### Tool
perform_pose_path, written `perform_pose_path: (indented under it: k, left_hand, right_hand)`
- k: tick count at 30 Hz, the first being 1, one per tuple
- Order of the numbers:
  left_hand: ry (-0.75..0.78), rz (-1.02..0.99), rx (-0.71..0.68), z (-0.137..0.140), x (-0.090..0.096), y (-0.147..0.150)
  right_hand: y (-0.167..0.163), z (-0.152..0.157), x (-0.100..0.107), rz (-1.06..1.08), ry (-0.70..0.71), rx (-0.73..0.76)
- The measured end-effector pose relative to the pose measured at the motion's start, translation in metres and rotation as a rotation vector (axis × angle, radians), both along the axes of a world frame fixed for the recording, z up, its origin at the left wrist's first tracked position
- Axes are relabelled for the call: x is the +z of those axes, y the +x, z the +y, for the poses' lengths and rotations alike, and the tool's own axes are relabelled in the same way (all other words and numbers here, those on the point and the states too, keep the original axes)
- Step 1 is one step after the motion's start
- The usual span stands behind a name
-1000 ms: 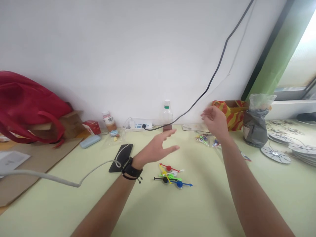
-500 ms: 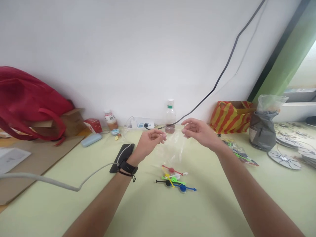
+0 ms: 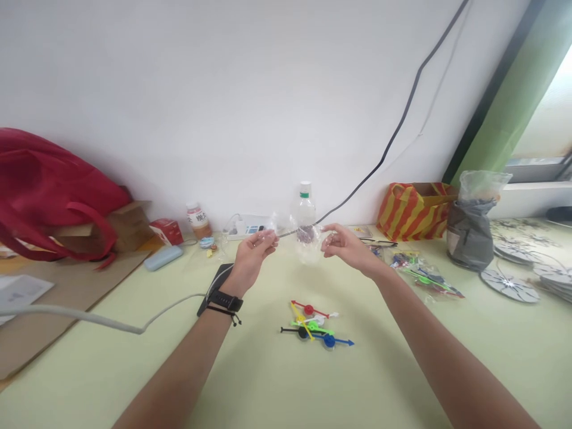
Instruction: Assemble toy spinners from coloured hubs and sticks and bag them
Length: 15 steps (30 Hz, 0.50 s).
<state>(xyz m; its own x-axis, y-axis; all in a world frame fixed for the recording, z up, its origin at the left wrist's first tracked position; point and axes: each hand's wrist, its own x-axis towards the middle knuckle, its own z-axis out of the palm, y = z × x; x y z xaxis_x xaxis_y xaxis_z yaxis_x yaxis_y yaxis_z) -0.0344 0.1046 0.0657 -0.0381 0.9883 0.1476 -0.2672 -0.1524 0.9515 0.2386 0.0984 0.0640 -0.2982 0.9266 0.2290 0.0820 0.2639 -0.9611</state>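
My left hand (image 3: pixel 254 255), with a black watch on its wrist, pinches one side of a clear plastic bag (image 3: pixel 308 253). On the other side my right hand (image 3: pixel 351 249) has its fingers closed on the same bag. The bag is crumpled, see-through and lifted above the table, so its outline is hard to make out. Below and nearer to me lies a small pile of plastic arrow spinners (image 3: pixel 313 325) in red, yellow, white, green, black and blue, touching neither hand.
Behind the bag stand a bottle (image 3: pixel 305 205) and a power strip (image 3: pixel 250 226). A black phone (image 3: pixel 214 289) with a cable lies by my left wrist. To the right are bagged spinners (image 3: pixel 424 277), a striped bag (image 3: pixel 415 211), a grey bag (image 3: pixel 470 235) and slotted discs (image 3: pixel 509 286).
The clear bag has been raised and bunched up between my hands; before, it hung spread out lower down. The spinner pile stays put. The view has shifted slightly.
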Motion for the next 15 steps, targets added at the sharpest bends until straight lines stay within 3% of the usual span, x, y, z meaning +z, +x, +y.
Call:
perform_pose_path:
  k: [4,7,9,12,15]
  left_hand:
    - [-0.019,0.021,-0.083,-0.002,0.002,-0.001]
    - [-0.01,0.074,-0.168,-0.007,0.004,0.001]
    - [-0.002,0.131,-0.23,-0.01,0.005,0.003]
    - [0.01,0.227,-0.298,-0.013,0.003,0.005]
    - [-0.002,0.275,-0.252,-0.013,0.0,0.007]
  right_hand:
    - [0.002,0.01,-0.007,0.05,0.142,-0.265]
    - [0.0,0.012,-0.009,-0.118,0.288,-0.414]
    - [-0.002,0.01,-0.007,-0.192,0.26,-0.414]
    - [-0.006,0.004,-0.001,-0.195,0.125,-0.301]
    - [-0.009,-0.002,0.005,-0.181,0.08,-0.247]
